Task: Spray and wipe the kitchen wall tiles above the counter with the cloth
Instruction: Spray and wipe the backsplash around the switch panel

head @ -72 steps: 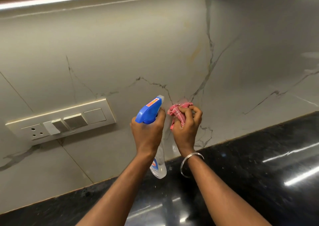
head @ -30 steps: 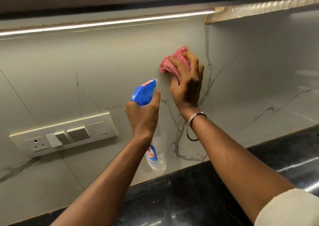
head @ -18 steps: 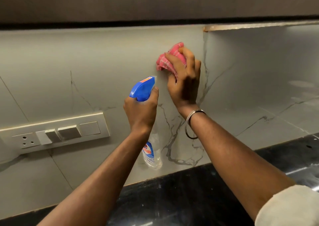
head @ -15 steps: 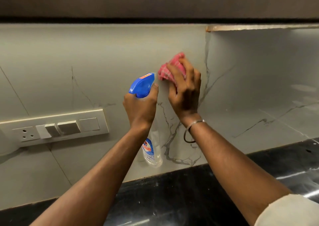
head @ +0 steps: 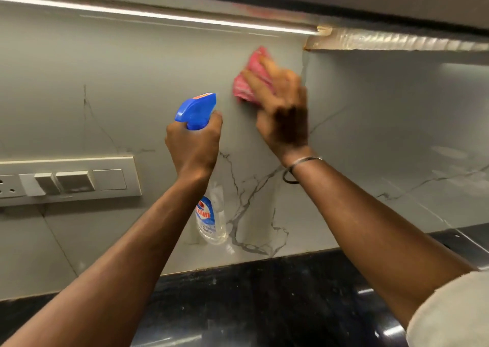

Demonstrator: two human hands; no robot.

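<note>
Pink and bunched, the cloth sits high on the grey veined wall tiles, just below the light strip and just left of the corner seam. Your right hand lies over it and presses it to the tile, fingers across the fabric. The hand is motion-blurred, so you cannot tell whether they curl into the cloth. A thin bracelet circles that wrist. Your left hand grips the neck of the spray bottle, fingers wrapped round it, with the blue trigger head aimed at the wall beside the cloth and the clear body hanging below your wrist. Further left, a cream switch panel is set in the tiles. Black polished counter runs beneath both forearms.
</note>
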